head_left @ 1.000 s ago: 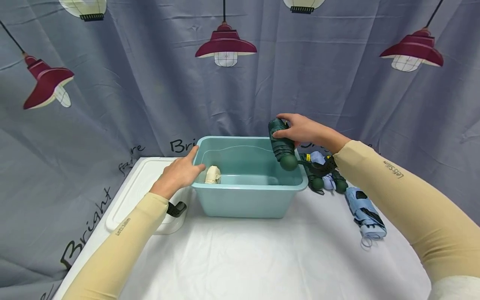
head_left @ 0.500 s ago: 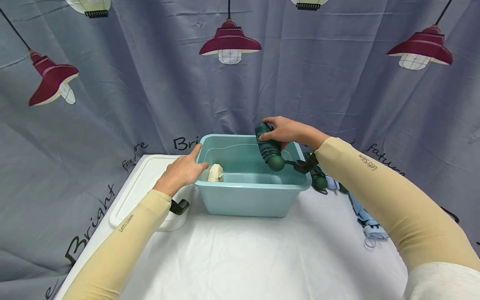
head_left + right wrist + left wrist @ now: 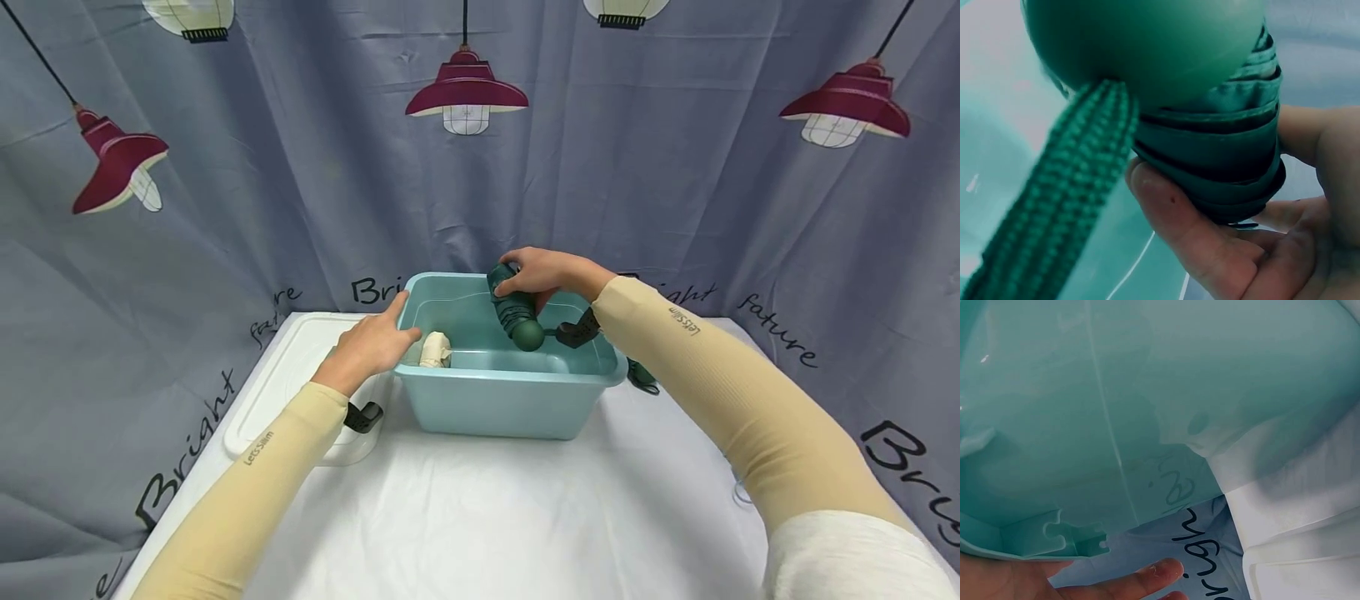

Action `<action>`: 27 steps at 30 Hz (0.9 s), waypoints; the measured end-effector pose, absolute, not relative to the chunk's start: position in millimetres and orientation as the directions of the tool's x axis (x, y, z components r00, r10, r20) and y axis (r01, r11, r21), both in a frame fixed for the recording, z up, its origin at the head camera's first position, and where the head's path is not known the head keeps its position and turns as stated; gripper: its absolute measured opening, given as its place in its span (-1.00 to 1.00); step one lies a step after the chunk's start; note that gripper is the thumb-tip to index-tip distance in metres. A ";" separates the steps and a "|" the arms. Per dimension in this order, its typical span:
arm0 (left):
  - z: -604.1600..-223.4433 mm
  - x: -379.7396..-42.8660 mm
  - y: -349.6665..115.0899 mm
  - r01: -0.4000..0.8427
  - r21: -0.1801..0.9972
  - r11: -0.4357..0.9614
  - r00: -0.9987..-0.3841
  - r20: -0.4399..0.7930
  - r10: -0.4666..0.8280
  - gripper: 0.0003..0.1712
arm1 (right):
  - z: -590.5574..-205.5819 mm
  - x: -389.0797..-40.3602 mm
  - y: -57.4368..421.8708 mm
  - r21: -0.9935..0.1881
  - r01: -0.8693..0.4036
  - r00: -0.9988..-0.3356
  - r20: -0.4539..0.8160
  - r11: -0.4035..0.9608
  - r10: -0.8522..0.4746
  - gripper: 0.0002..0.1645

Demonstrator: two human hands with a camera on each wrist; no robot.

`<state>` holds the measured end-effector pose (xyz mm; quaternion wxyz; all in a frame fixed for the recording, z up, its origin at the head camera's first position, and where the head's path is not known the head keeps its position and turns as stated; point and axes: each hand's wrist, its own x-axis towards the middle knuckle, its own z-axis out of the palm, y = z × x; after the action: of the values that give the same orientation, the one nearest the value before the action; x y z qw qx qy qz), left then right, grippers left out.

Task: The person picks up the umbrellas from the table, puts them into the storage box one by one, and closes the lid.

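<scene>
My right hand (image 3: 555, 273) grips a folded dark green umbrella (image 3: 512, 302) over the teal bin (image 3: 495, 407), its round handle end tilted toward me. In the right wrist view, the thumb lies along the pleated fabric below the smooth green handle (image 3: 1147, 44), and a woven wrist strap (image 3: 1060, 200) hangs from it. My left hand (image 3: 369, 346) rests on the bin's left rim. Outside the wall, one extended finger (image 3: 1141, 580) shows in the left wrist view. Inside the bin at the left lies a cream rolled bundle (image 3: 435, 350).
A white lid (image 3: 273, 396) lies left of the bin, partly under my left arm. Beyond the bin's right side, another green handle (image 3: 641, 375) peeks out from behind my right sleeve. A white cloth (image 3: 510, 508) covers the table; a printed grey curtain (image 3: 360, 183) hangs behind.
My right hand has carried the green umbrella left and slightly down, from the bin's right rim to above its interior. The right sleeve now hides most items on the right. My left hand stays at the rim.
</scene>
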<state>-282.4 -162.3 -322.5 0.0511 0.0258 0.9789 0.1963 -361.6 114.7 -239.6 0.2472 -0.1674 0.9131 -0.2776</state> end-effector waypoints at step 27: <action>-324.2 -281.5 -159.5 0.043 0.354 0.934 -0.996 -0.064 0.070 -0.09 | -286.8 -376.5 63.6 -0.543 -0.068 -0.682 -0.587 0.837 -0.436 -0.09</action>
<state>-281.5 -159.5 -324.2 0.0376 0.0287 0.9827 0.1792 -376.5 63.6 -286.8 0.3723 -0.1427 0.8832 -0.2471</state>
